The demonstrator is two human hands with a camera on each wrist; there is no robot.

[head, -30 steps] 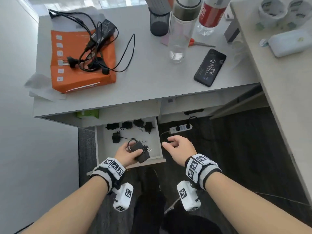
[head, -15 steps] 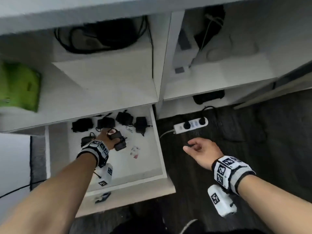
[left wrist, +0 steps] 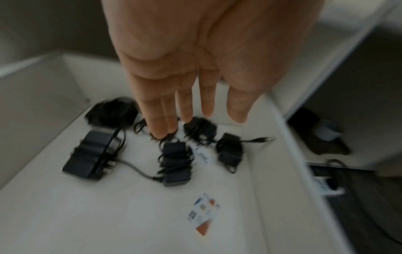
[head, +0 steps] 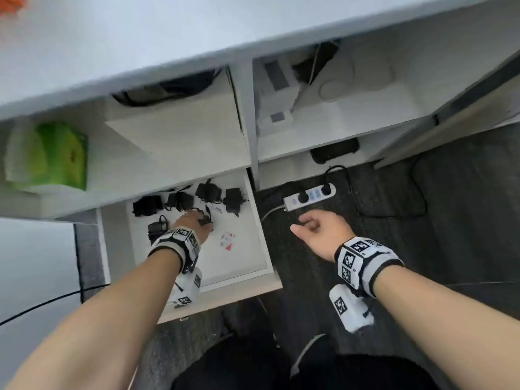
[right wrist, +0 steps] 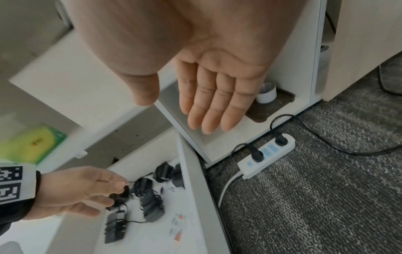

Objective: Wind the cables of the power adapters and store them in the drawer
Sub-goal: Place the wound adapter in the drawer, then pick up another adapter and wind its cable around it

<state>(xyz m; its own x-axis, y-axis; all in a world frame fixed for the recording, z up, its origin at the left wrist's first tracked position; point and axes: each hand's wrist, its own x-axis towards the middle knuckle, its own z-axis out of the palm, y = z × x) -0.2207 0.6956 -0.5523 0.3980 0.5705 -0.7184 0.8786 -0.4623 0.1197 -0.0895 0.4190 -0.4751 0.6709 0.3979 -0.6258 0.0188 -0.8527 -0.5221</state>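
The white drawer (head: pixel 239 263) is pulled out under the desk, with several black wound adapters along its back (head: pixel 208 191). My left hand (head: pixel 197 220) reaches into it, fingers straight and holding nothing in the left wrist view (left wrist: pixel 185 111). A wound adapter (left wrist: pixel 175 165) lies on the drawer floor just below those fingertips, also seen in the right wrist view (right wrist: pixel 152 204). A larger adapter (left wrist: pixel 89 158) lies to its left. My right hand (head: pixel 318 229) hovers open and empty over the carpet right of the drawer (right wrist: pixel 206 106).
A white power strip (head: pixel 309 197) with two plugs lies on the grey carpet beyond my right hand. A small printed card (head: pixel 227 241) lies in the drawer. A green box (head: pixel 62 156) sits on the shelf at left. The desk top (head: pixel 112 38) overhangs everything.
My left hand carried the wound adapter deeper into the drawer and let go of it; its fingers are now straight. The right hand stayed beside the drawer. My view dropped below the desk.
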